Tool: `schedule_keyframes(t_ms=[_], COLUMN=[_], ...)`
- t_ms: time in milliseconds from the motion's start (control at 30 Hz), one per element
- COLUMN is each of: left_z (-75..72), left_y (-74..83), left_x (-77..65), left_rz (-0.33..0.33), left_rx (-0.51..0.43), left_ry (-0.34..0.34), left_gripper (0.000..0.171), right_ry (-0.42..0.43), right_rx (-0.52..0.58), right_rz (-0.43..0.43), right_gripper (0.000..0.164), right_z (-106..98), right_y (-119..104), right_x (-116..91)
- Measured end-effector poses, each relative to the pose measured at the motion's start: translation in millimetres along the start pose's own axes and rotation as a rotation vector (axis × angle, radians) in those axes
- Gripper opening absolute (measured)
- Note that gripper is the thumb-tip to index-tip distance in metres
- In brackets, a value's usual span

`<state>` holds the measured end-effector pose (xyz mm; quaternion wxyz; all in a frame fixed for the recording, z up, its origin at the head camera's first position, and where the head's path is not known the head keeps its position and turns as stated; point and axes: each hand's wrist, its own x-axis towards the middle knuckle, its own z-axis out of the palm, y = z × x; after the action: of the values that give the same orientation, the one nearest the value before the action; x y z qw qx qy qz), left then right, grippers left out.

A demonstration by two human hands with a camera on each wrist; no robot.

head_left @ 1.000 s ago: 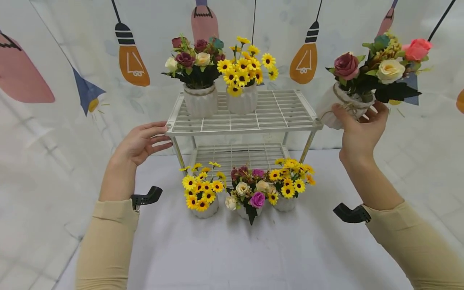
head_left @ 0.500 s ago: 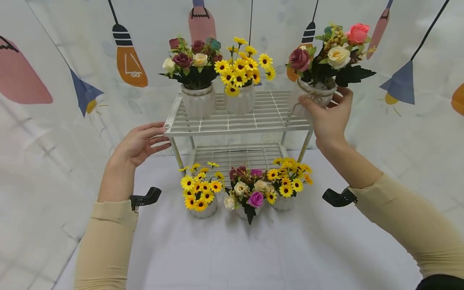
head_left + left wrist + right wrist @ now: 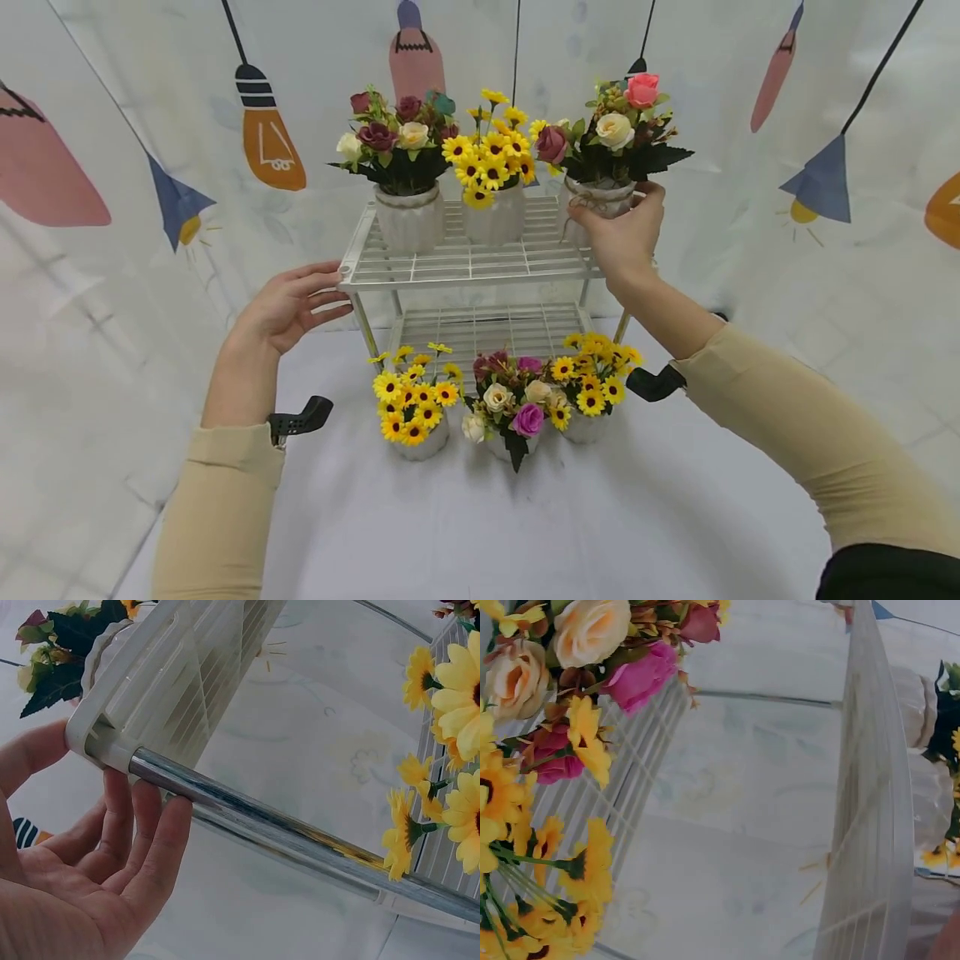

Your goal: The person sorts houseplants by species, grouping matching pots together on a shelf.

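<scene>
A white two-tier wire rack point(image 3: 480, 271) stands on the table. My right hand point(image 3: 628, 237) grips a ribbed white flowerpot point(image 3: 600, 200) of artificial roses, low over the right end of the top shelf; thumb in front, fingers round the far side. Only a bit of that hand point(image 3: 941, 941) enters the right wrist view. To its left on this shelf are a pot of small sunflowers point(image 3: 495, 212) and a pot of dark red and cream roses point(image 3: 408, 221). My left hand point(image 3: 292, 304) touches the rack's front left corner; its fingertips point(image 3: 176, 806) lie against the corner and metal post point(image 3: 255, 814).
In front of the lower shelf point(image 3: 487, 329) stand two sunflower pots, left point(image 3: 422, 442) and right point(image 3: 588, 427), with a mixed rose pot point(image 3: 510, 446) between them. A white cloth covers the table point(image 3: 450, 525). A printed curtain point(image 3: 705, 100) hangs behind.
My right hand has carried the rose pot leftward from beyond the rack's right side to over the top shelf, tilting it upright. The left hand has stayed at the corner.
</scene>
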<state>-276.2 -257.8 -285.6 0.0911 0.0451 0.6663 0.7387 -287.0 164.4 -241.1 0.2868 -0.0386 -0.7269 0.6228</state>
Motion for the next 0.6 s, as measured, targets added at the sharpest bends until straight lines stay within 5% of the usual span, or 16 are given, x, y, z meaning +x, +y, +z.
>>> schedule_keyframes(t_ms=[600], left_z=[0.2], left_y=[-3.6], left_x=[1.1], left_rz=[0.006], left_rx=[-0.023], left_ry=[-0.020], left_gripper=[0.048], right_ry=[-0.098], right_rx=[-0.273], right_rz=[0.091], right_gripper=[0.096], right_z=[18], right_y=[6], right_x=[23])
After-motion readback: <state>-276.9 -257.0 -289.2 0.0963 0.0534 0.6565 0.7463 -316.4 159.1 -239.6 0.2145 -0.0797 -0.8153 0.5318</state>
